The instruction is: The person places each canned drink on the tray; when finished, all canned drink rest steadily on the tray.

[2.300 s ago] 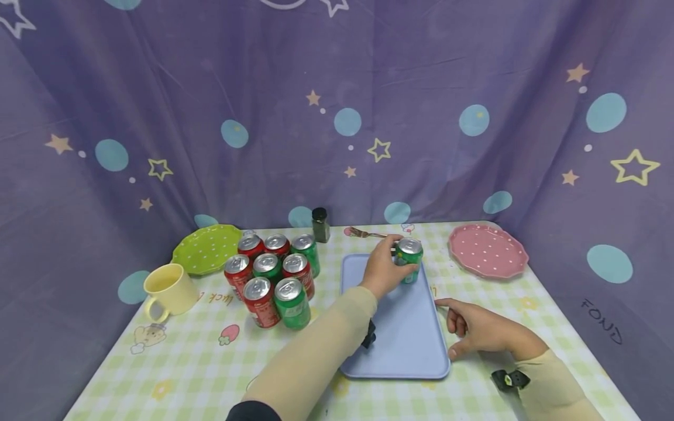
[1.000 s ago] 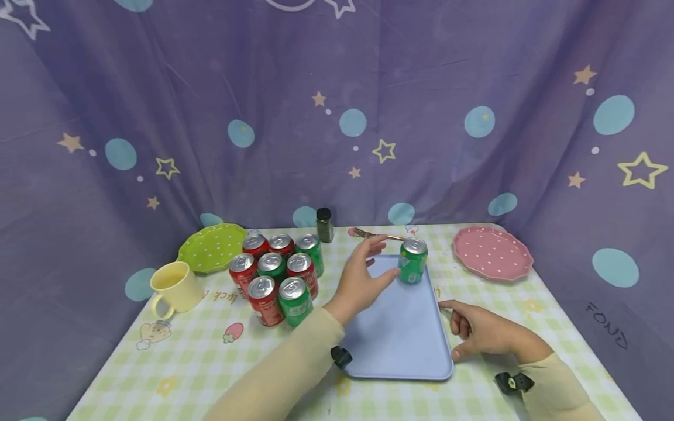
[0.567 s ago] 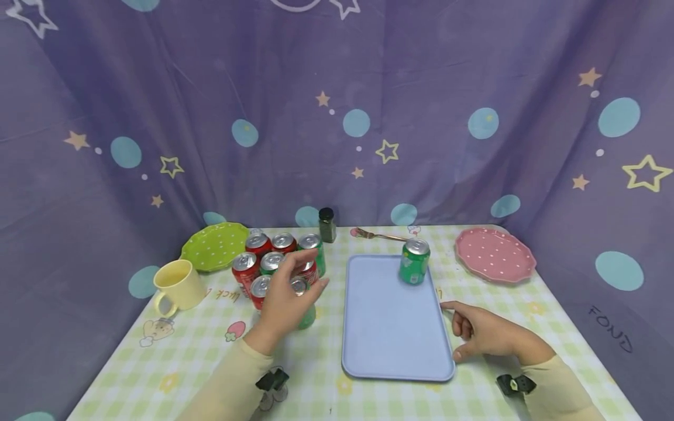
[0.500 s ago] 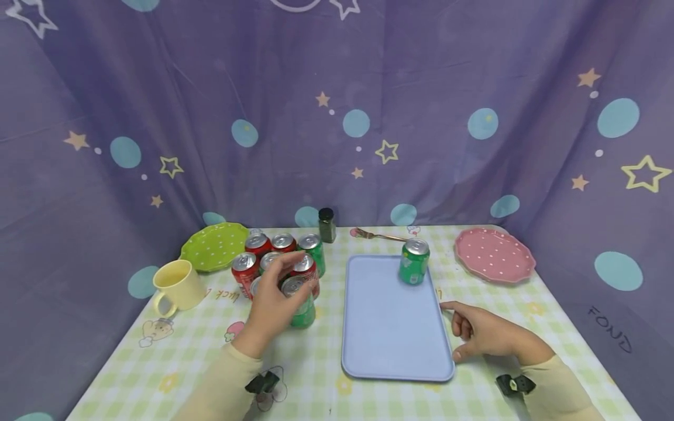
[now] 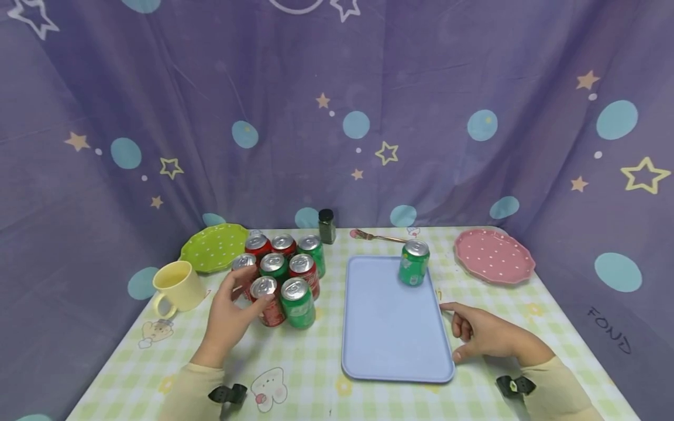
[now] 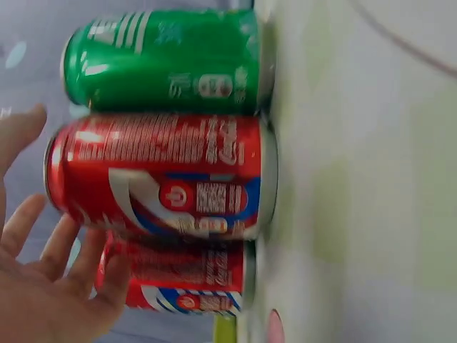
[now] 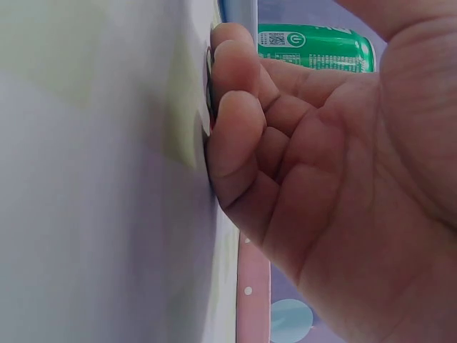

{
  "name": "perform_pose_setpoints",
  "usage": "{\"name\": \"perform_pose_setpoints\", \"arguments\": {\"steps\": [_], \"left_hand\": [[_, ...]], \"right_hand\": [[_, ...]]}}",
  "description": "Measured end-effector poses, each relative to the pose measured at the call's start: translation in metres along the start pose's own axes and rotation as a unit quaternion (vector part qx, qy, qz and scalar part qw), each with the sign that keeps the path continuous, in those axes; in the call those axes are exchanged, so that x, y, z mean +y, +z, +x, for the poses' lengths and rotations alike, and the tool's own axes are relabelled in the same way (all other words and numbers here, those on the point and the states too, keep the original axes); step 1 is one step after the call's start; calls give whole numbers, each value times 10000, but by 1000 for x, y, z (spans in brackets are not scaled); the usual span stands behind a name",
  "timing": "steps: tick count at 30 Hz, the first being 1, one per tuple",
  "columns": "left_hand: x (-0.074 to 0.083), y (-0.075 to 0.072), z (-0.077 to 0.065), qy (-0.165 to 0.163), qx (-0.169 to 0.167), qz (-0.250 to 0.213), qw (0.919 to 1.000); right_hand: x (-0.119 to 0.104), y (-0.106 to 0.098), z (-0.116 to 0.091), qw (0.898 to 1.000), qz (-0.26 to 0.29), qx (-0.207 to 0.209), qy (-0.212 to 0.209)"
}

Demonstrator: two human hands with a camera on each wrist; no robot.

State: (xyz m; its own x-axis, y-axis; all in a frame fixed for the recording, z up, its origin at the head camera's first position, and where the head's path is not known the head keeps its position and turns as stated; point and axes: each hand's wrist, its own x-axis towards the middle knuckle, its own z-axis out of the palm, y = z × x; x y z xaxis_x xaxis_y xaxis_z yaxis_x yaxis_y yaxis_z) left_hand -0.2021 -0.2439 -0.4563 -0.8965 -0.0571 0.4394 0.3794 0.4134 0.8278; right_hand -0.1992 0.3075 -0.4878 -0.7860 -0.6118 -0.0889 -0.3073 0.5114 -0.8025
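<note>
My left hand (image 5: 226, 318) is at the near left of a cluster of cans, thumb and fingers spread about the front red cola can (image 5: 272, 310). The left wrist view shows a gap between the palm and that red can (image 6: 164, 175). Right of it stands a green soda can (image 5: 298, 305). Another green can (image 5: 413, 266) stands upright at the far right corner of the blue tray (image 5: 396, 327). My right hand (image 5: 487, 333) rests on the table, index fingertip and thumb at the tray's right edge, other fingers loosely curled on the cloth.
Behind the front cans are several more red and green ones (image 5: 274, 266). A yellow mug (image 5: 180, 287) and a green dotted plate (image 5: 215, 248) lie left. A spice jar (image 5: 326, 227) and a fork (image 5: 381, 237) are at the back, a pink plate (image 5: 494, 255) at right.
The left hand has let go of the green can on the tray and moved left, over the cluster, to the front red can. The right hand has stayed by the tray.
</note>
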Motion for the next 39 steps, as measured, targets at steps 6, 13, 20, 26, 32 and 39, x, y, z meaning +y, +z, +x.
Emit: {"name": "perform_pose_setpoints", "arguments": {"steps": [6, 13, 20, 26, 32, 39], "left_hand": [[-16, -4, -3, -450, -507, 149, 9976], [-26, -3, -3, -682, -819, 160, 9942], [-35, -3, -4, -757, -948, 288, 9922], [-36, -3, -4, -628, -977, 317, 9927], [-35, -2, -5, -684, -949, 289, 9927], [-33, -4, -5, -619, -806, 237, 9945]], "right_hand": [[1, 1, 0, 10000, 18, -29, 28], [3, 1, 1, 10000, -62, -3, 41], [5, 0, 2, 9999, -118, -1, 47], [5, -1, 2, 9999, -136, 9, 19], [5, 0, 2, 10000, -69, 11, 38], [6, 1, 2, 10000, -48, 28, 28]]}}
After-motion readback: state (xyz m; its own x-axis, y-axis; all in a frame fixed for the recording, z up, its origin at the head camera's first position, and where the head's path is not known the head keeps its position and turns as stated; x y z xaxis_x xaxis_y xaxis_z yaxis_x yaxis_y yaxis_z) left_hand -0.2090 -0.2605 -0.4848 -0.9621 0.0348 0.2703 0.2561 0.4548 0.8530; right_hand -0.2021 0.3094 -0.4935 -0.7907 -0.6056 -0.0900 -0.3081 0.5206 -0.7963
